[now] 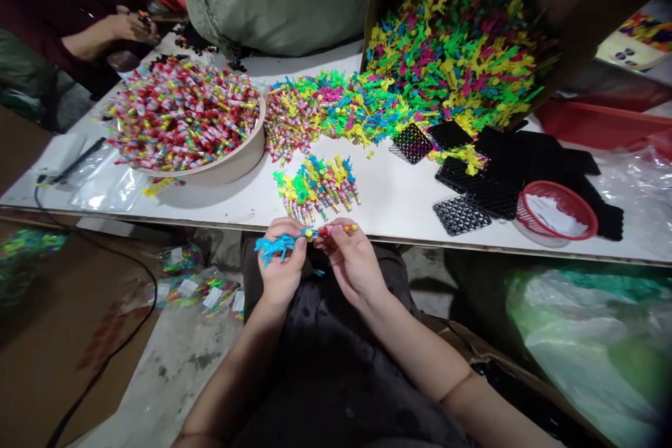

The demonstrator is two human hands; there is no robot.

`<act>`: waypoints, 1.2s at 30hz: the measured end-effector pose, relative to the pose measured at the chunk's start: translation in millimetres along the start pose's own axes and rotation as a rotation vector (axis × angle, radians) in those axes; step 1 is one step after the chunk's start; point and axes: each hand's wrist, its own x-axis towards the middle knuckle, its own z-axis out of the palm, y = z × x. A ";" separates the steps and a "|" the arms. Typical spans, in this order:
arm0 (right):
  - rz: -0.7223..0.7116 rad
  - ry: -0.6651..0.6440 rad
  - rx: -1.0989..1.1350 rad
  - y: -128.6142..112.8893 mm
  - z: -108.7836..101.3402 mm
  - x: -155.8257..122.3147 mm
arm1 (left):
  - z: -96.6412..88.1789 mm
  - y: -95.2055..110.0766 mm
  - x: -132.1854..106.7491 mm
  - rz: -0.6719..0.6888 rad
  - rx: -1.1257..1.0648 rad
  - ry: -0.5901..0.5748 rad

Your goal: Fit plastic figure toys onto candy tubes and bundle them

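My left hand (281, 267) is closed around a blue plastic horse-shaped toy (274, 248), held just below the table's front edge. My right hand (351, 255) pinches a small wrapped candy stick (340, 229) whose end meets a yellow tip on the blue toy. Just beyond my hands, a small heap of joined toy-and-candy pieces (318, 189) lies on the white table (399, 199). A round beige basin (231, 161) heaped with wrapped candies stands to the left.
A tipped cardboard box (567, 21) spills many coloured plastic toys (451, 56) across the table. Black mesh squares (462, 213) and a red basket (557, 210) lie at right. Another person's hands (131, 24) work at far left. Plastic bags lie on the floor.
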 end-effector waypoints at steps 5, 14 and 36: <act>0.062 -0.013 0.038 0.5 0.2 0.7 | 3.4 -1.8 -0.6 -0.022 -0.016 0.032; -0.010 0.005 -0.032 2.2 -0.8 3.0 | -1.1 -1.1 0.9 -0.020 -0.008 -0.017; -0.230 0.051 -0.330 16.9 -18.1 16.5 | -6.3 -13.8 2.2 -0.189 -0.002 -0.112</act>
